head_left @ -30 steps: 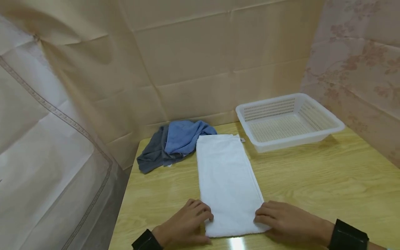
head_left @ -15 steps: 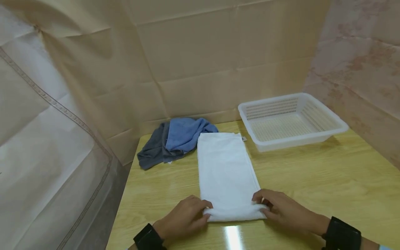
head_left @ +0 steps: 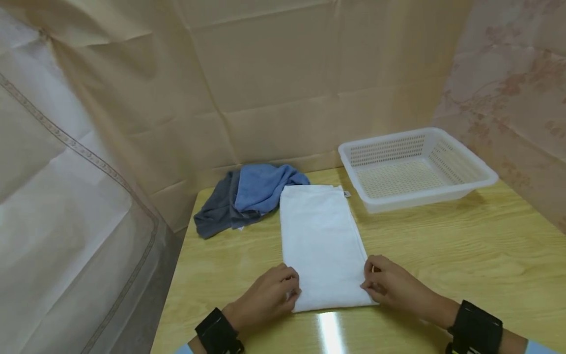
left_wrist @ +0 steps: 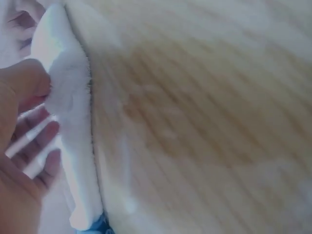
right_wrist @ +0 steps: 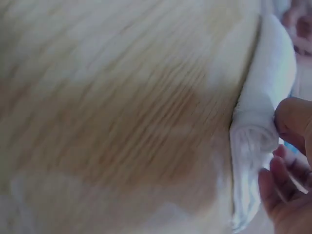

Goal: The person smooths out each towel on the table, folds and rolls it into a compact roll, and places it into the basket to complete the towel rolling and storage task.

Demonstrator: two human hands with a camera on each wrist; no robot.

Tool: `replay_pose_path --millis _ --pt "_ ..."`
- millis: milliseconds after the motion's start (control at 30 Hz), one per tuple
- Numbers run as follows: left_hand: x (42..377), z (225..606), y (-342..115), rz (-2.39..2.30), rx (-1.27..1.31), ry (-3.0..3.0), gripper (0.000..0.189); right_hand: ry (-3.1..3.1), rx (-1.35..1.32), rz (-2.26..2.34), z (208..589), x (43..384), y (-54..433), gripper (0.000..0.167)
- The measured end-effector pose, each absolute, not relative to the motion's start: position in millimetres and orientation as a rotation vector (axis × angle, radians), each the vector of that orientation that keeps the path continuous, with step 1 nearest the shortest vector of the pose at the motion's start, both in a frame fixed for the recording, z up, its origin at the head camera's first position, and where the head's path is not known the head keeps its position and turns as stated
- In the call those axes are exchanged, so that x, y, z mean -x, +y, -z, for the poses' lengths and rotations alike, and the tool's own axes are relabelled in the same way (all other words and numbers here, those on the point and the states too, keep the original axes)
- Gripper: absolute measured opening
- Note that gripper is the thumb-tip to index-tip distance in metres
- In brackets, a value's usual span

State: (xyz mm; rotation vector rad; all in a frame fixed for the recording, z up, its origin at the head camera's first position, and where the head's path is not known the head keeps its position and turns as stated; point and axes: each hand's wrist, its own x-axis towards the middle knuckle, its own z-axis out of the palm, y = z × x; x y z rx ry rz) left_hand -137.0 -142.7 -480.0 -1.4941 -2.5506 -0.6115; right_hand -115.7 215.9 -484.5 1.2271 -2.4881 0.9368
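A white towel (head_left: 324, 241) lies lengthwise on the table, its near end turned over into a small roll. At the roll's left end my left hand (head_left: 270, 296) grips the towel's edge with curled fingers. My right hand (head_left: 394, 283) pinches the right end between thumb and fingers. In the right wrist view the thumb is on the rolled towel (right_wrist: 267, 73) and the layers show at its side, with the other fingers spread close by. The left wrist view has the left thumb against the towel's thick near edge (left_wrist: 73, 112).
Behind the towel, at left, a blue cloth (head_left: 261, 189) and a dark grey cloth (head_left: 221, 209) lie crumpled together. A white plastic basket (head_left: 417, 194) stands at the back right of the wooden table (head_left: 464, 250). Hanging fabric closes off the back and sides.
Both hands have lifted the towel's near end and turned it over away from me, so the towel is shorter. The hands have moved slightly forward with it.
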Motion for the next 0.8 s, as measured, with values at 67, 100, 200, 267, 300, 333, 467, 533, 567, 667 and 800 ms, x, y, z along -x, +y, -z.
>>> replay_pose_path --millis 67,100,200,267,300,333,467,533,567,667,800 --pt "138 480 -142 0.585 1.566 -2.489 0.015 -2.406 -1.316 -0.902 484 116 214 0.031" --pt "138 480 -143 0.586 1.602 -2.466 0.018 -2.372 -1.364 -0.855 483 116 214 0.033" --pt "135 480 -145 0.587 1.663 -2.444 0.024 -2.363 -1.473 -0.765 478 113 216 0.034" --pt "133 480 -147 0.583 1.675 -2.447 0.027 -2.38 -1.479 -0.642 475 110 216 0.029" --pt "132 480 -147 0.574 1.675 -2.447 0.031 -2.382 -1.464 -0.528 473 108 217 0.029" --pt "131 480 -147 0.559 1.672 -2.451 0.034 -2.418 -1.455 -0.492 472 106 217 0.027" --pt "127 479 -147 0.507 1.642 -2.469 0.037 -2.444 -1.44 -0.396 472 101 218 0.038" --pt "127 478 -146 0.487 1.619 -2.491 0.033 -2.418 -1.445 -0.382 474 102 219 0.042" --pt "127 478 -146 0.486 1.607 -2.504 0.032 -2.393 -1.448 -0.378 476 103 220 0.044" --pt "126 479 -145 0.494 1.577 -2.551 0.032 -2.372 -1.45 -0.381 482 105 222 0.043" --pt "124 480 -144 0.509 1.535 -2.574 0.031 -2.345 -1.453 -0.405 485 106 223 0.028"
